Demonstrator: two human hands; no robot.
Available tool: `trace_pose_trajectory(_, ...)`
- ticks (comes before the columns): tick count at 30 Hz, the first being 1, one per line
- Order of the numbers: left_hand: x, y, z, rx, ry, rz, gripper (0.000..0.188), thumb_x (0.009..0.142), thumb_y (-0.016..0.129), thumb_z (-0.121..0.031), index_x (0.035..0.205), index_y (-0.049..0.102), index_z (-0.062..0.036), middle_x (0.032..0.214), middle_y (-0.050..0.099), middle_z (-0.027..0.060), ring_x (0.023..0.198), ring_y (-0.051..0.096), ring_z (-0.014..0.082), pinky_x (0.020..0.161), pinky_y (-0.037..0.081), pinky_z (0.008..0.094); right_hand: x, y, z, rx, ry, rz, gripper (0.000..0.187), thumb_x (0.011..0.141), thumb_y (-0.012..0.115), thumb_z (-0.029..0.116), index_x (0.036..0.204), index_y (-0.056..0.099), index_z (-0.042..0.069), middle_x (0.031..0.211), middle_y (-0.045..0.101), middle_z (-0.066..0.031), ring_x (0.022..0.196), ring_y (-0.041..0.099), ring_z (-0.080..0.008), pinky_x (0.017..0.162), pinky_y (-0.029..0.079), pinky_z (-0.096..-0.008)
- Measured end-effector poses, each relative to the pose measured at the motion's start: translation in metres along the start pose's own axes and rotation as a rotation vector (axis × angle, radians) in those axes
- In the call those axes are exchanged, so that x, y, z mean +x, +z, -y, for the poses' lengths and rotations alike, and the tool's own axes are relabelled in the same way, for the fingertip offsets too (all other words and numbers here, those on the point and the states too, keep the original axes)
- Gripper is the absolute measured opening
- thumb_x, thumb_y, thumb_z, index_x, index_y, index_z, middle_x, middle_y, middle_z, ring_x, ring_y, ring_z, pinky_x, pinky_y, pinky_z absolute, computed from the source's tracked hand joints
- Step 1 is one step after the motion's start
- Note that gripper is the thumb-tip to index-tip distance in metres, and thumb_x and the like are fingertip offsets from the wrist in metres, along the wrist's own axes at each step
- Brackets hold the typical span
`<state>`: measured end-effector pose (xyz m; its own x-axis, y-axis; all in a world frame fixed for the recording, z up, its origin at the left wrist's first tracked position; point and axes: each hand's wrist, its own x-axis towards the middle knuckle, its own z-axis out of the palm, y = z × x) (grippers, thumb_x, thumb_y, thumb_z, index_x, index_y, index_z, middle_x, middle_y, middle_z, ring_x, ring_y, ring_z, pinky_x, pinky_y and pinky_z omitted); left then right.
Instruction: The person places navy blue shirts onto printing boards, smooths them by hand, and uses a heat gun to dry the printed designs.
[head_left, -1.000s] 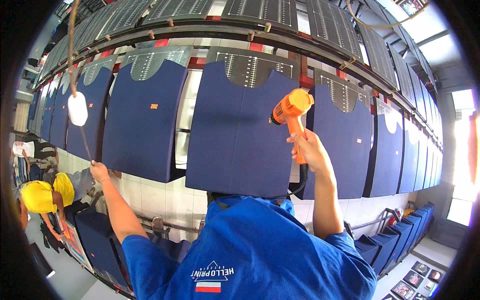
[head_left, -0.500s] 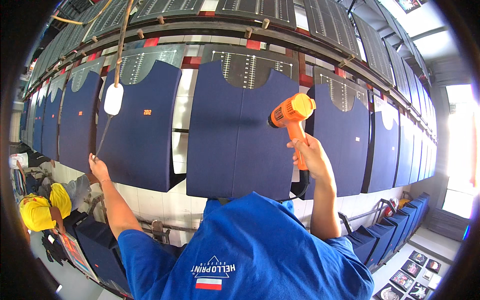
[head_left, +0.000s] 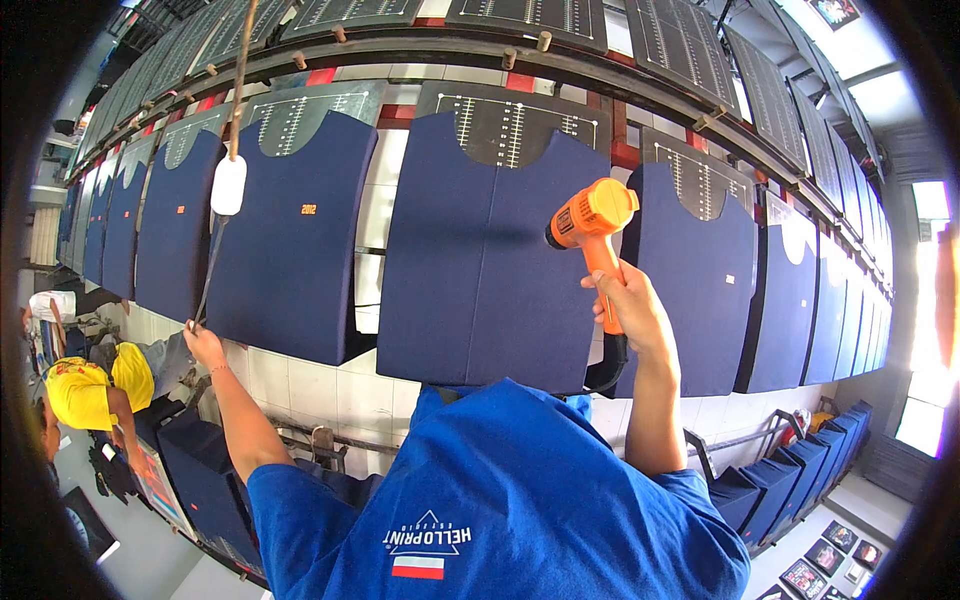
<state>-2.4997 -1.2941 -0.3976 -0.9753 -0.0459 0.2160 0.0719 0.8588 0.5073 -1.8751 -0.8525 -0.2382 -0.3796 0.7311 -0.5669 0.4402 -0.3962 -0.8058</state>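
Observation:
My right hand (head_left: 632,300) is wrapped round the handle of an orange heat gun (head_left: 592,215). Its black nozzle points left, over the plain navy shirt piece (head_left: 480,270) stretched on the board in front of me. Out to the left, the fingers of my left hand (head_left: 205,345) are closed on the lower end of a thin dark cord (head_left: 208,275). That cord runs up to a white oblong block (head_left: 229,186), from which a brown cord (head_left: 239,80) rises. The block hangs before a navy shirt piece (head_left: 290,230) with a small orange print.
Long rows of dark boards (head_left: 515,125) with white ruler marks carry more navy pieces on both sides. A metal rail (head_left: 400,45) with wooden pegs runs behind them. At the far left a person in a yellow shirt (head_left: 85,393) bends over a frame (head_left: 165,490). Covered boards (head_left: 770,490) stand lower right.
The view has shifted slightly, so the boards sit a little further right. Both hands keep their holds, and the heat gun still points left over the middle piece.

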Motion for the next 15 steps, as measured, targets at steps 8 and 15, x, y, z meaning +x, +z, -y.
trace_pose_trajectory(8, -0.034, -0.061, 0.038, -0.024, -0.101, -0.048, 0.044, 0.104, 0.044, -0.027, 0.137, 0.055, 0.0014, 0.138, 0.057, 0.024, 0.127, 0.054, 0.0393, 0.106, 0.041, 0.0451, -0.007, -0.017, -0.013, 0.055, -0.047, 0.021, 0.028, 0.098, 0.057, 0.021, 0.115, 0.06, -0.002, 0.094, 0.066, -0.006, 0.064, 0.058, -0.0093, 0.058, 0.054, -0.0257)
trace_pose_trajectory(15, -0.094, -0.1, 0.044, 0.025, -0.199, 0.067, 0.045, 0.105, 0.044, -0.025, 0.138, 0.054, 0.0028, 0.132, 0.063, 0.0199, 0.122, 0.06, 0.0332, 0.101, 0.044, 0.0411, -0.011, -0.031, -0.035, 0.077, -0.094, 0.001, 0.028, 0.098, 0.059, 0.021, 0.114, 0.059, -0.002, 0.094, 0.066, -0.0065, 0.064, 0.058, -0.0092, 0.057, 0.054, -0.025)
